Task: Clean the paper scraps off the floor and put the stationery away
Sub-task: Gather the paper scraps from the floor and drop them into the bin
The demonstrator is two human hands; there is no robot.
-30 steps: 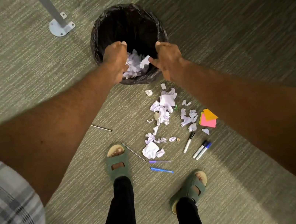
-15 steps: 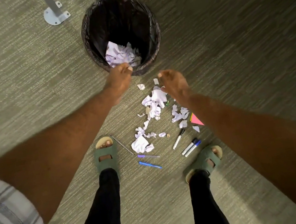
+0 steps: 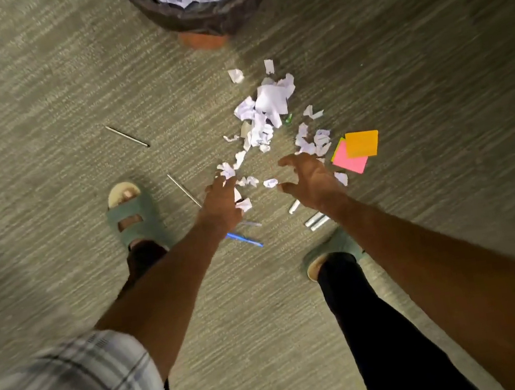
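Observation:
Crumpled white paper scraps (image 3: 269,105) lie scattered on the carpet below a black-lined waste bin (image 3: 204,17) that holds more crumpled paper. My left hand (image 3: 220,202) reaches down over the near scraps, fingers apart, holding nothing. My right hand (image 3: 309,180) hovers beside it with curled, spread fingers, also empty, just above a small scrap (image 3: 270,183). Orange and pink sticky notes (image 3: 357,150) lie right of my right hand. A blue pen (image 3: 244,240), markers (image 3: 314,221) and two thin metal rods (image 3: 127,136) lie on the floor.
My two feet in green sandals (image 3: 132,214) stand on the grey-green carpet, the right one (image 3: 329,251) close to the markers. The bin sits at the top edge, partly cut off.
Both hands have come away from the bin and dropped toward the scraps on the floor, now empty. The view has tilted down, pushing the bin to the top edge.

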